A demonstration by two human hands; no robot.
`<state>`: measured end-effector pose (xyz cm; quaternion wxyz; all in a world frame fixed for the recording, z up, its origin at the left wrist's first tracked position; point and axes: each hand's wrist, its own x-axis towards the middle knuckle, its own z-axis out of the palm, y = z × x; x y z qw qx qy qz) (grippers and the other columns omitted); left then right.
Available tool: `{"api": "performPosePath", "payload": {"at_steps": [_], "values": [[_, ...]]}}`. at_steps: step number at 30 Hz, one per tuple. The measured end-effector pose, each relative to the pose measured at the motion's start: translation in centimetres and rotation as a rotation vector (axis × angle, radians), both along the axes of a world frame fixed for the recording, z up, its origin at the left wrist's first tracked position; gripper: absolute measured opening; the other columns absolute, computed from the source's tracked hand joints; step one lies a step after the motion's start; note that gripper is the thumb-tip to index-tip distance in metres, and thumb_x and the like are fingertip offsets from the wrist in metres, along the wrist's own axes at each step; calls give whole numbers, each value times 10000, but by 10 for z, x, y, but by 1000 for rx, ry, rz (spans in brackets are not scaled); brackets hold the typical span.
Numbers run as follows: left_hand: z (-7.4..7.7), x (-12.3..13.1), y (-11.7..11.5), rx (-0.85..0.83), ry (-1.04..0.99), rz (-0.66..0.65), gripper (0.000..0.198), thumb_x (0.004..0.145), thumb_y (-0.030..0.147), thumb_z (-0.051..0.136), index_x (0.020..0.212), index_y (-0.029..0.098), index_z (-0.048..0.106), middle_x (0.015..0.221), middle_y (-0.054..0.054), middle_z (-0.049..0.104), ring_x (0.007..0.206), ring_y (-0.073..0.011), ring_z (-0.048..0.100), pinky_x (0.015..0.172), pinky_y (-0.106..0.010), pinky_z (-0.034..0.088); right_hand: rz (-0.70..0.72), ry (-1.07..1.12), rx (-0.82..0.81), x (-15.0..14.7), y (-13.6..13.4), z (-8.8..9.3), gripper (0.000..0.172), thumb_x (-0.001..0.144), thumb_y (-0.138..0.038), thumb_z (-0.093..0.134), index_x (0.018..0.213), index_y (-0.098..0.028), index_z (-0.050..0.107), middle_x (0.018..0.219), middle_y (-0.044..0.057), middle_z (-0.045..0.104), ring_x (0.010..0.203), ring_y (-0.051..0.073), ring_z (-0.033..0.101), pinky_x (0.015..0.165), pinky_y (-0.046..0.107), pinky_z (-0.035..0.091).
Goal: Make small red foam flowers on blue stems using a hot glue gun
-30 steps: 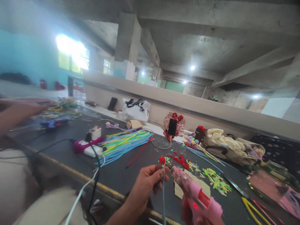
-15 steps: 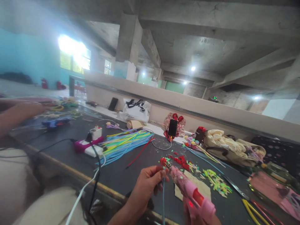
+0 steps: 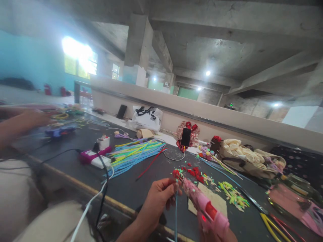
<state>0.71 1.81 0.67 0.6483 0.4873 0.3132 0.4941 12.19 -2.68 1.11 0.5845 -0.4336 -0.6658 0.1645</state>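
My left hand (image 3: 156, 200) pinches a thin blue stem (image 3: 176, 211) topped with a small red flower piece (image 3: 176, 173), held upright over the dark table (image 3: 131, 188). My right hand (image 3: 219, 235) shows only at the bottom edge, wrapped round a pink glue gun (image 3: 204, 208) flecked with green bits. The gun's nozzle touches the stem just under the red piece.
A bundle of coloured stems (image 3: 133, 153) lies mid-table by a power strip (image 3: 94, 158) with cables. Red scraps (image 3: 195, 173), green scraps (image 3: 232, 195), a cardboard piece (image 3: 214, 200), a phone (image 3: 185, 136) and bags (image 3: 248, 156) lie beyond. Another person's arm (image 3: 20, 122) works at the left.
The glue gun has shifted slightly left and lower, its tip staying against the stem. My left hand keeps its pinch, nearly unmoved.
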Motion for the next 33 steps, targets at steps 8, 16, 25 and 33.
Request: {"api": "performPosePath", "payload": {"at_steps": [8,16,25,33], "values": [[-1,-1,0,-13,-21,-5,294,632,418,614,628,127,661,385,51,465,358,-49,334,368,-171,224,31,-1,-27,0,10,-5,190,829,-311,493,859,-175,621,896,12,632,844,203,592,718,329,487],[0,-2,1,4,4,21,290,663,400,581,660,123,665,385,42,480,369,-58,350,364,-167,231,54,15,-48,13,28,-11,209,811,-342,506,750,-194,640,709,20,648,711,177,613,656,309,499],[0,-2,2,46,66,28,279,660,385,571,661,125,672,368,45,465,360,-65,347,360,-171,235,90,36,-53,13,35,-15,171,778,-331,531,722,-229,656,733,28,672,813,227,610,644,309,495],[-3,-1,3,80,94,49,282,679,381,553,662,126,671,379,41,478,363,-66,358,365,-171,241,110,40,-37,15,32,-14,195,729,-345,554,615,-234,669,596,29,660,774,253,628,618,310,504]]}}
